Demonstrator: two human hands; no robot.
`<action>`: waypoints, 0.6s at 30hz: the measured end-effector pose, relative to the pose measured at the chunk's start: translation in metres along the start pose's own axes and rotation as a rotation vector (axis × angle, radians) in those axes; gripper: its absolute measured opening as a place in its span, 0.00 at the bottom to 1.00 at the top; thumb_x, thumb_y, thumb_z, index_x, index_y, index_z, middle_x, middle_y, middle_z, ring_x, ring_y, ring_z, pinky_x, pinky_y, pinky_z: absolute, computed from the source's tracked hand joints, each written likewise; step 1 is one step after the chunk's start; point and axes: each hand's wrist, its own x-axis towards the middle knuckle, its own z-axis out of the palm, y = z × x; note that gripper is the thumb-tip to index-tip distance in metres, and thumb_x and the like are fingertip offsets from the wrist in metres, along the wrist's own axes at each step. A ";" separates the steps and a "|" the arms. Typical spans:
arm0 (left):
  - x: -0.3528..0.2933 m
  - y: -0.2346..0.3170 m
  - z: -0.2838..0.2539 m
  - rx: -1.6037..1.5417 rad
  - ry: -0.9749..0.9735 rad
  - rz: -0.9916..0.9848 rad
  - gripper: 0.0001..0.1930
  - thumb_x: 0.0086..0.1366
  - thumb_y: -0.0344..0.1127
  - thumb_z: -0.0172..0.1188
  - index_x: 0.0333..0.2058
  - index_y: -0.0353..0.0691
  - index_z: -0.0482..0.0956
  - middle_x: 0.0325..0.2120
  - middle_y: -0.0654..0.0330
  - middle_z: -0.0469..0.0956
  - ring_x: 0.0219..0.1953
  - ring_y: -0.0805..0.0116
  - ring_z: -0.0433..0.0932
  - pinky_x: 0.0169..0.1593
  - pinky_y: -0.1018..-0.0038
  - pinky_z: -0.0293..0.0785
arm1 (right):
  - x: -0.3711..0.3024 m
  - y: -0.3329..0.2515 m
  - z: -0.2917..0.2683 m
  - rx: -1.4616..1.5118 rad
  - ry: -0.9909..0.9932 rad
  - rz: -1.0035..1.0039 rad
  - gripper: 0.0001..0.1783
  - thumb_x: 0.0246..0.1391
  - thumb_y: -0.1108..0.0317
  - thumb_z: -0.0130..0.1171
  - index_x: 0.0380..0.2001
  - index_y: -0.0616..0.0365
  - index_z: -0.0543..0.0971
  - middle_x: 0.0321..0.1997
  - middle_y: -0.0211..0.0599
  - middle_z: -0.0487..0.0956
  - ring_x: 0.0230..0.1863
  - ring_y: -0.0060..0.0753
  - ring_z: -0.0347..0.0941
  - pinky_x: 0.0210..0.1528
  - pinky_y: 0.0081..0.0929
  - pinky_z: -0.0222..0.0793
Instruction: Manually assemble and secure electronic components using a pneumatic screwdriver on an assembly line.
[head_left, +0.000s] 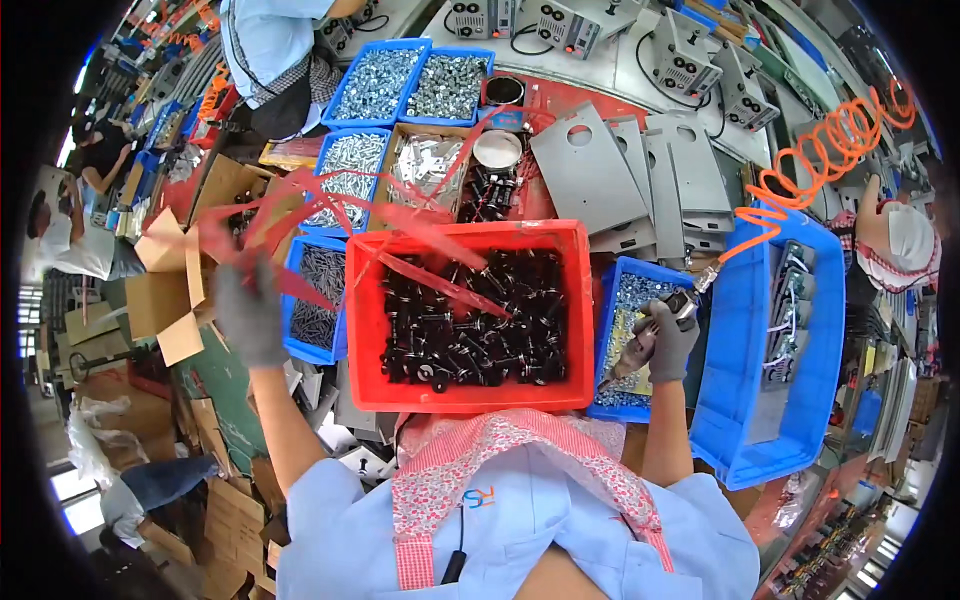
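Note:
My left hand (250, 315), in a grey glove, is raised left of the red bin (468, 402). It grips a tangle of translucent red plastic strips (440, 283); motion blurs the fingers and strips. The strips trail across the bin, over many black knob-like parts with metal stems (470, 340). My right hand (673, 345), also gloved, is closed around a metal air tool (683, 302) fed by a coiled orange hose (770, 205). The tool is over a blue bin of small metal hardware (640, 285), its front end pointing down and left.
Blue bins of screws (348, 170), dark pins (318, 290) and nuts (447, 85) stand left and far. Grey sheet-metal panels (590, 170) lie far right of the red bin. A large blue crate (720, 420) is at the right, open cardboard boxes (165, 280) left. Other people work around.

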 end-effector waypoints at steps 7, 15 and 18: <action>0.015 0.114 0.190 -0.259 -0.933 0.310 0.16 0.61 0.44 0.49 0.43 0.43 0.75 0.39 0.51 0.78 0.44 0.51 0.76 0.48 0.60 0.70 | 0.006 0.002 -0.004 0.072 0.034 0.100 0.08 0.46 0.74 0.58 0.32 0.61 0.72 0.24 0.38 0.77 0.17 0.27 0.72 0.19 0.24 0.68; -0.024 0.205 0.377 0.216 -1.368 0.442 0.23 0.53 0.45 0.56 0.43 0.34 0.79 0.44 0.46 0.77 0.46 0.51 0.78 0.45 0.55 0.73 | -0.015 -0.005 -0.017 0.017 0.170 0.095 0.10 0.46 0.71 0.58 0.33 0.59 0.72 0.25 0.38 0.76 0.18 0.26 0.72 0.20 0.22 0.68; -0.032 0.213 0.377 0.230 -1.312 0.488 0.21 0.52 0.41 0.56 0.42 0.35 0.79 0.43 0.43 0.77 0.44 0.51 0.78 0.44 0.56 0.73 | -0.017 0.004 -0.035 0.010 0.203 0.113 0.09 0.46 0.71 0.58 0.32 0.59 0.71 0.24 0.38 0.76 0.17 0.27 0.72 0.20 0.22 0.68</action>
